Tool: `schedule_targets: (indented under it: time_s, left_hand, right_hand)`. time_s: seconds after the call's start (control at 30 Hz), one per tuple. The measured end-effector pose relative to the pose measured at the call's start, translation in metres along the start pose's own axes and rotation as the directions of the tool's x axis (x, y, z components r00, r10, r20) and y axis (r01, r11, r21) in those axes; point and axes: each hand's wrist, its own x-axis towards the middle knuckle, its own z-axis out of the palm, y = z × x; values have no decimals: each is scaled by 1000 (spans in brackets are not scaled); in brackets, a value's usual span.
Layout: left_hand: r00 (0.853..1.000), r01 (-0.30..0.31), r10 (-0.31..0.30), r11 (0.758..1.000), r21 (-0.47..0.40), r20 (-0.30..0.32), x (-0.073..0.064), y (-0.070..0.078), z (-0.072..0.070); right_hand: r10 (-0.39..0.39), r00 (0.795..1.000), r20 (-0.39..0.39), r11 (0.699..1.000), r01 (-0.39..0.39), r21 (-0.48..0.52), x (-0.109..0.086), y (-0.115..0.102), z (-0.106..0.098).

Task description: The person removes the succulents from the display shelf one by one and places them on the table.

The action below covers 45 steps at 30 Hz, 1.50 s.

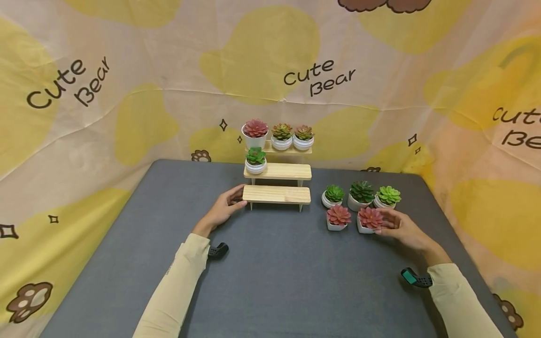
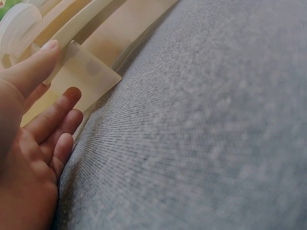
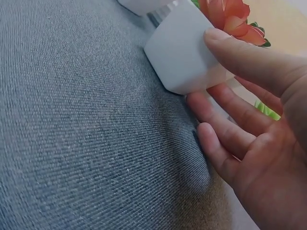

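Observation:
A wooden three-step display stand (image 1: 276, 194) stands at the back of the table. My left hand (image 1: 226, 206) holds the left end of its lowest step; the left wrist view shows the thumb at the board's edge (image 2: 72, 28) and the other fingers by the translucent leg (image 2: 91, 72). My right hand (image 1: 401, 228) grips a red succulent (image 1: 370, 218) in a white angular pot (image 3: 184, 52), thumb on one side and fingers at the other. That pot is on or very near the tabletop. A second red succulent (image 1: 338, 217) sits just left of it.
Behind the red succulents are a small green (image 1: 333, 195), a dark green (image 1: 361, 193) and a light green succulent (image 1: 387, 195). The stand's top step bears a pink succulent (image 1: 255, 134) and two reddish-green ones (image 1: 282, 136); the middle step bears a green one (image 1: 255, 160). Printed cloth (image 1: 262, 56) hangs behind.

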Motion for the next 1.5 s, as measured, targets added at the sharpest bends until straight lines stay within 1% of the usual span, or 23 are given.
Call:
schedule_targets:
  time_s: [0.2,0.3,0.57,0.73,0.87,1.1,1.37,1.5]
  left_hand:
    - [1000,6,-6,1000,-2,-8,0,1,0]
    - [1000,-6,6,1000,9,-6,0,2,0]
    - [1000,-1,1,1000,20,-10,-1,3,2]
    - [1000,16,-16,1000,16,-9,-1,1,2]
    - [1000,16,-16,1000,13,-7,0,1,1]
    - [1000,-6,6,1000,18,-8,0,2,0]
    - [1000,-4,4,1000,10,-2,0,4,0]
    - [1000,-2,2,1000,15,-4,-1,4,0]
  right_hand:
    - [10,1000,-2,1000,-11,-12,1,2,-1]
    - [18,1000,-6,999,-18,-31,1,2,-1]
    - [80,997,-7,993,-80,-82,-2,0,1]
    - [87,996,-20,991,-89,-96,-5,-4,1]
    - [69,997,-27,991,-72,-110,-11,-9,0]
    - [50,998,-33,992,-54,-113,-19,-25,-6]
    - [-72,997,-36,995,69,-78,-19,-54,-11]
    - [-109,994,-33,992,106,-75,-15,-70,-9]
